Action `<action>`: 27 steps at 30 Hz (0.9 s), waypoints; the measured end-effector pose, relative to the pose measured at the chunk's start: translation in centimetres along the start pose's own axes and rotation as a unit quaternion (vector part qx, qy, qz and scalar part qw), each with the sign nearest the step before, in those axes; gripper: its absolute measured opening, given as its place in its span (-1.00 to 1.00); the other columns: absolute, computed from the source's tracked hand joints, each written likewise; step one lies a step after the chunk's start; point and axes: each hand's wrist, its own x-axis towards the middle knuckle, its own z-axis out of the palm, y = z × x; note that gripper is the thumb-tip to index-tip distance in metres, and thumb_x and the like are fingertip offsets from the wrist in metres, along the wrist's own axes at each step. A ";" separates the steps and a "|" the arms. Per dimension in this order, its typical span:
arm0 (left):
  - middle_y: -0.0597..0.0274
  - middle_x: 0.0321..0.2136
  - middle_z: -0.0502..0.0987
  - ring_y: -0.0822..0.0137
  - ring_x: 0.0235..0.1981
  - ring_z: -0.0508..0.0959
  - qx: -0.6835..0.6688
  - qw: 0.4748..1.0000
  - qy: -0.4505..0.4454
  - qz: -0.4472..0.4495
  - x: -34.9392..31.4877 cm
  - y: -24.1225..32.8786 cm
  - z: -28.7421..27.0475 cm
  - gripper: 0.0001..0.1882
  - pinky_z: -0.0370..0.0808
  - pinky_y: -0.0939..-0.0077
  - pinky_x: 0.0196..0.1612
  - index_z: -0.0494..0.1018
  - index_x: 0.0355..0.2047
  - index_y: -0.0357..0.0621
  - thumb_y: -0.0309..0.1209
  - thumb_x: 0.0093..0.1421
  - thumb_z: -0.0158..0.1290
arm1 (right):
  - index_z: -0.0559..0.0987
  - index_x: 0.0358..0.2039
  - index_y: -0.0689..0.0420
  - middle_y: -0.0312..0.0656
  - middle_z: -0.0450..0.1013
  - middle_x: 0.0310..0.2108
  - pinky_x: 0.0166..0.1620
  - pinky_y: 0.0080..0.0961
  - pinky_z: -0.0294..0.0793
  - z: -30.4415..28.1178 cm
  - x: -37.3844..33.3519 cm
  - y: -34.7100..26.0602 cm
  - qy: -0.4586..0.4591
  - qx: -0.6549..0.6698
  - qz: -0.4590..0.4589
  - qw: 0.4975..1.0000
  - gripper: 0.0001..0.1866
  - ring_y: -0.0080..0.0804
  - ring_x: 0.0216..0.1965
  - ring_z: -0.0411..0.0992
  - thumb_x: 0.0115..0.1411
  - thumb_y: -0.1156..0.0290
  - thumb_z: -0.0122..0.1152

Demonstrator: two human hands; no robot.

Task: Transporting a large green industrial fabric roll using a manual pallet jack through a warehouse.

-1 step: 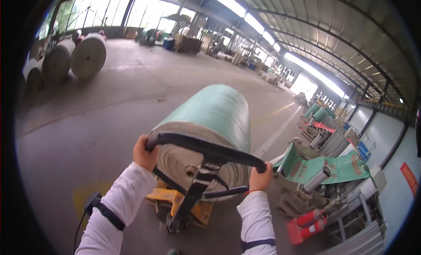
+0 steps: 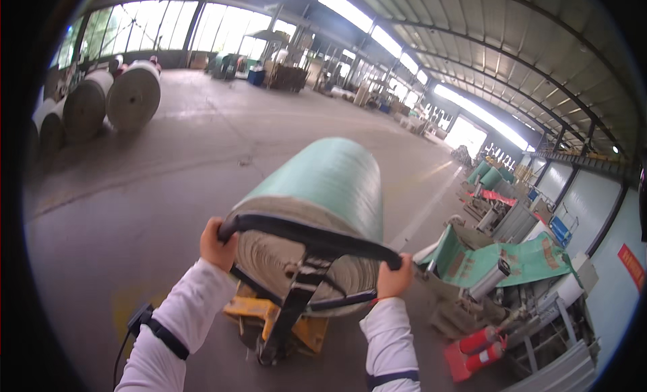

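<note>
Left hand [image 2: 217, 245]: fingers closed round the left end of a black looped handle [image 2: 317, 238], fingertips largely hidden from view. Right hand [image 2: 395, 279]: fingers closed round the right end of the same handle, the gripped surface partly covered. Handle: wide curved top bar, tilted lower at its right end, joined to a dark central shaft [image 2: 288, 319] that runs down to a yellow pallet truck [image 2: 253, 307]. Large roll [image 2: 330, 176]: pale green wrapping, layered greyish end face toward the person, lying on its side at the pallet truck, directly beyond the handle; its near end stands above the truck's near edge, contact beneath largely hidden. Sleeves: white, a dark strap [image 2: 168, 339] round the left forearm, with a small black device [image 2: 140, 318] beside it; a second dark band [image 2: 393, 379] round the right forearm. Floor [image 2: 162, 183]: grey, bearing several large pale rolls [image 2: 135, 95] in a row near its far left corner. Along the floor's right edge: a machine with a green sheet [image 2: 519, 262] draped over it, brown patches on the sheet; two red fire extinguishers [image 2: 484, 349], side by side, near the machine's lower front corner. Right wall: one red sign [image 2: 631, 267].
</note>
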 end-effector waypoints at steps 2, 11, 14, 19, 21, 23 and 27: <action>0.09 -0.65 0.30 0.14 -0.61 0.33 0.021 1.000 0.015 0.006 2.9 -1.6 2.1 -0.75 0.30 0.41 -0.50 0.24 -0.48 -0.17 -0.58 -0.22 0.04 | 0.37 -0.51 0.12 -0.09 0.35 -0.59 -0.43 -0.31 0.31 4.3 1.5 0.9 0.004 0.017 -0.012 1.000 -0.79 -0.06 -0.51 0.34 -0.23 0.46 0.16; 0.12 -0.66 0.30 0.17 -0.61 0.34 0.049 0.995 0.087 0.022 14.6 -12.8 12.0 -0.77 0.30 0.44 -0.50 0.25 -0.49 -0.15 -0.58 -0.21 0.03 | 0.37 -0.50 0.15 -0.03 0.37 -0.60 -0.47 -0.28 0.30 19.6 8.5 1.4 -0.041 0.048 -0.031 0.998 -0.79 -0.02 -0.51 0.37 -0.21 0.46 0.16; 0.12 -0.66 0.32 0.17 -0.61 0.35 0.035 0.998 0.056 0.012 18.9 -13.7 17.6 -0.77 0.30 0.44 -0.50 0.26 -0.49 -0.16 -0.57 -0.21 0.04 | 0.37 -0.47 0.20 0.00 0.37 -0.58 -0.44 -0.28 0.31 23.3 11.8 3.0 -0.052 0.038 -0.023 0.998 -0.77 -0.01 -0.49 0.37 -0.20 0.46 0.16; 0.10 -0.62 0.36 0.14 -0.57 0.39 -0.008 0.999 0.034 -0.009 25.2 -19.1 24.9 -0.74 0.32 0.43 -0.49 0.28 -0.47 -0.16 -0.54 -0.22 0.08 | 0.36 -0.45 0.24 -0.01 0.37 -0.55 -0.40 -0.34 0.31 30.2 15.6 2.9 -0.041 0.031 -0.010 0.999 -0.78 -0.05 -0.47 0.37 -0.16 0.50 0.12; 0.08 -0.61 0.37 0.10 -0.55 0.40 -0.017 1.000 0.012 -0.020 27.7 -20.7 28.5 -0.73 0.33 0.41 -0.47 0.28 -0.47 -0.15 -0.53 -0.23 0.09 | 0.37 -0.48 0.24 -0.05 0.37 -0.55 -0.39 -0.39 0.31 32.9 16.6 5.0 -0.026 0.020 -0.007 0.999 -0.82 -0.15 -0.48 0.38 -0.16 0.52 0.12; 0.06 -0.59 0.39 0.05 -0.53 0.41 -0.016 0.999 -0.019 -0.032 29.3 -22.1 32.1 -0.70 0.34 0.38 -0.45 0.28 -0.46 -0.15 -0.52 -0.25 0.12 | 0.37 -0.49 0.24 -0.07 0.36 -0.56 -0.39 -0.41 0.31 35.0 18.1 6.5 -0.016 0.013 -0.019 1.000 -0.83 -0.20 -0.48 0.38 -0.16 0.53 0.12; 0.05 -0.58 0.39 0.05 -0.51 0.42 -0.039 0.996 -0.062 -0.053 32.5 -23.9 38.3 -0.69 0.34 0.36 -0.43 0.28 -0.45 -0.14 -0.52 -0.26 0.12 | 0.36 -0.51 0.23 -0.13 0.34 -0.59 -0.37 -0.46 0.31 40.0 21.9 8.5 0.010 -0.004 0.018 1.000 -0.84 -0.30 -0.51 0.35 -0.15 0.54 0.11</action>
